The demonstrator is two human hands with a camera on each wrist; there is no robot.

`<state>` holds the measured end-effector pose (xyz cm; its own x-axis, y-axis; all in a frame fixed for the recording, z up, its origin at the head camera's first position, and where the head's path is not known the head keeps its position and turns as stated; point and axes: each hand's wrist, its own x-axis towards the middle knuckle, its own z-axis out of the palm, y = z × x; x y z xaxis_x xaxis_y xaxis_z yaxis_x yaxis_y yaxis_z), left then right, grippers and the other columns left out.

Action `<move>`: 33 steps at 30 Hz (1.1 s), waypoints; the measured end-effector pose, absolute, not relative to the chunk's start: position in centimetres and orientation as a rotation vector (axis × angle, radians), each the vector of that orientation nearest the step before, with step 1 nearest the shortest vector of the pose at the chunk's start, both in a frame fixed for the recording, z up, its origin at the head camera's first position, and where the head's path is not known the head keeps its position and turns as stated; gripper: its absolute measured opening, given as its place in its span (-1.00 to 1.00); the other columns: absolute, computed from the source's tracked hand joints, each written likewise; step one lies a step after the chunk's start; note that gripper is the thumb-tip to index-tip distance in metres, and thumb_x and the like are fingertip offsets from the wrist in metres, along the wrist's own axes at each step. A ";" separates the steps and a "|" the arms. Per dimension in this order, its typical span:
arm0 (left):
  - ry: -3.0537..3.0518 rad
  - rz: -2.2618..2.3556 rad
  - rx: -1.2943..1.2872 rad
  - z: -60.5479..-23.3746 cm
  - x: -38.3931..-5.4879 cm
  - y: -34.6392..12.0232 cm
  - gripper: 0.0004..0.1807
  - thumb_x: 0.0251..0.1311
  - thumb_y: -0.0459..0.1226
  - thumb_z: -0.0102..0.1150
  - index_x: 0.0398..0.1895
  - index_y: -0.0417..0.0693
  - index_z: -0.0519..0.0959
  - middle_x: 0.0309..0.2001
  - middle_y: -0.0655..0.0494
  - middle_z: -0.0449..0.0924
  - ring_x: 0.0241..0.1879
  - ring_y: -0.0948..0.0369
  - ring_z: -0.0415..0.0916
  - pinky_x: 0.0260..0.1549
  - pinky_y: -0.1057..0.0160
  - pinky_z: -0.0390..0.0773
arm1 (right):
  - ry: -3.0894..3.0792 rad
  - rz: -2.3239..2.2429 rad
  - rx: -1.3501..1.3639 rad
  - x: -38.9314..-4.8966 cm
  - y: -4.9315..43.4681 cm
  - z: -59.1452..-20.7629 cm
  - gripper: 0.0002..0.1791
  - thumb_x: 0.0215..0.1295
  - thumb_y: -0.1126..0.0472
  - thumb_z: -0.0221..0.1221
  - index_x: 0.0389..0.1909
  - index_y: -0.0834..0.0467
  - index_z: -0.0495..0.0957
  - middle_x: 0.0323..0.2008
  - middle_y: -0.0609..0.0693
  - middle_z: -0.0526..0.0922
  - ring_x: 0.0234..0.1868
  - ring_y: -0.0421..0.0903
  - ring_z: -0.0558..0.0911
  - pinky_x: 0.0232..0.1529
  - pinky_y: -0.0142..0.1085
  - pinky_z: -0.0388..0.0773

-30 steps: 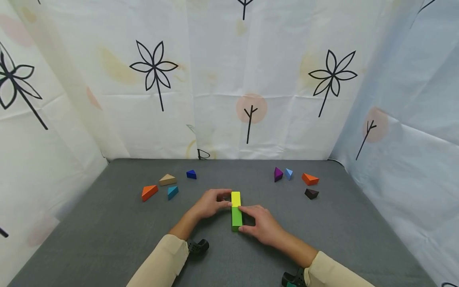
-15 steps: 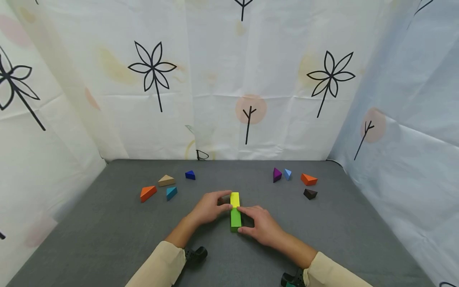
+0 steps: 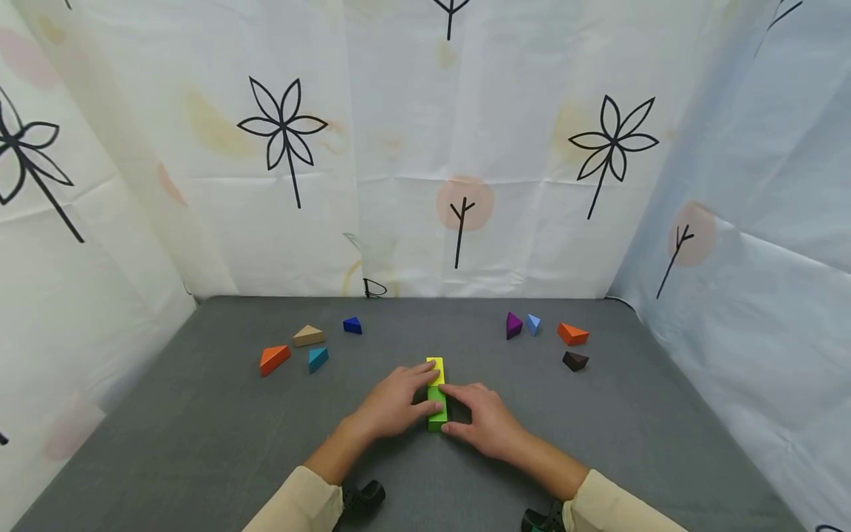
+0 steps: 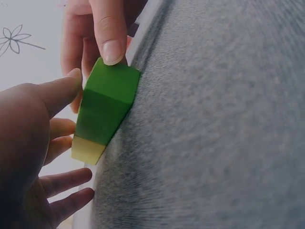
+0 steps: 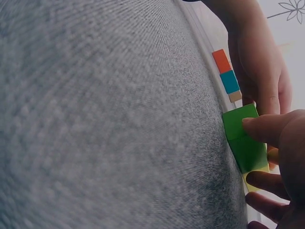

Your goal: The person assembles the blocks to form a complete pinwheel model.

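Note:
On the grey table, a green block (image 3: pixel 436 395) and a yellow block (image 4: pixel 88 150) lie end to end, the green one nearer to me. My right hand (image 3: pixel 490 423) pinches the green block from the right, its thumb on the near end and its index finger by the joint with the yellow. From the left, my left hand (image 3: pixel 394 403) lies over both blocks, fingers loosely stretched across the yellow and thumb (image 4: pixel 64 90) at the green block's upper edge. The left hand covers part of each top face.
Left of the hands lie triangular blocks: orange (image 3: pixel 275 360), tan (image 3: pixel 309 336), teal (image 3: pixel 318 360) and dark blue (image 3: pixel 353 325). To the right are purple (image 3: pixel 513 325), light blue (image 3: pixel 533 324), orange (image 3: pixel 573 334) and dark brown (image 3: pixel 575 360) ones. A patterned cloth (image 3: pixel 399 148) hangs behind.
My left hand has let go of the yellow block's side and shifted right and nearer, over the tops of both blocks. My right hand and the blocks have stayed put.

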<state>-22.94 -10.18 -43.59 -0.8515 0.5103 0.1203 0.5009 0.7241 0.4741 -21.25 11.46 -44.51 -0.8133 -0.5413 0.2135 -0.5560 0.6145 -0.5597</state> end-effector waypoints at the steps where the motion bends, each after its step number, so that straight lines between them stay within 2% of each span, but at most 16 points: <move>1: 2.900 0.787 0.847 -43.6 -22.9 -10.1 -0.32 0.30 0.11 0.13 0.40 0.02 0.37 0.43 0.12 0.23 0.30 -0.02 0.28 0.18 -0.10 0.32 | -2.801 0.982 0.953 -21.2 11.5 -44.5 -0.36 0.19 0.06 0.37 0.29 0.14 0.46 0.15 0.01 0.57 0.10 0.02 0.50 0.11 0.12 0.34; 13: 2.915 0.837 0.866 -43.9 -22.8 -10.1 -0.32 0.26 0.08 0.19 0.38 -0.01 0.40 0.41 0.09 0.27 0.25 -0.03 0.34 0.16 -0.10 0.33 | -2.786 1.004 0.994 -21.3 11.7 -44.3 -0.38 0.19 0.08 0.37 0.27 0.14 0.48 0.14 0.00 0.58 0.10 0.00 0.51 0.10 0.08 0.40; 19: 2.921 0.802 0.827 -44.0 -22.8 -10.0 -0.33 0.27 0.09 0.18 0.38 0.02 0.39 0.42 0.15 0.26 0.27 0.01 0.32 0.19 -0.09 0.31 | -2.822 1.106 1.060 -21.7 12.5 -43.6 -0.48 0.24 0.08 0.33 0.20 0.15 0.53 0.12 -0.02 0.59 0.14 -0.01 0.51 0.13 0.03 0.41; 24: 2.930 0.779 0.810 -43.9 -22.7 -10.0 -0.33 0.27 0.10 0.17 0.38 0.02 0.40 0.41 0.15 0.26 0.28 0.01 0.32 0.20 -0.08 0.30 | -2.848 1.108 1.097 -22.2 13.5 -42.3 -0.61 0.31 0.12 0.27 0.10 0.19 0.58 0.02 0.00 0.65 0.06 -0.03 0.58 0.07 0.00 0.47; 33: 2.928 0.753 0.775 -43.8 -22.7 -9.9 -0.32 0.27 0.12 0.16 0.39 0.06 0.38 0.42 0.18 0.25 0.29 0.00 0.31 0.20 -0.09 0.29 | -2.805 0.856 1.024 -23.7 15.8 -40.2 -0.70 0.30 0.17 0.27 0.01 0.20 0.62 -0.10 0.01 0.67 -0.05 -0.04 0.60 -0.01 0.02 0.50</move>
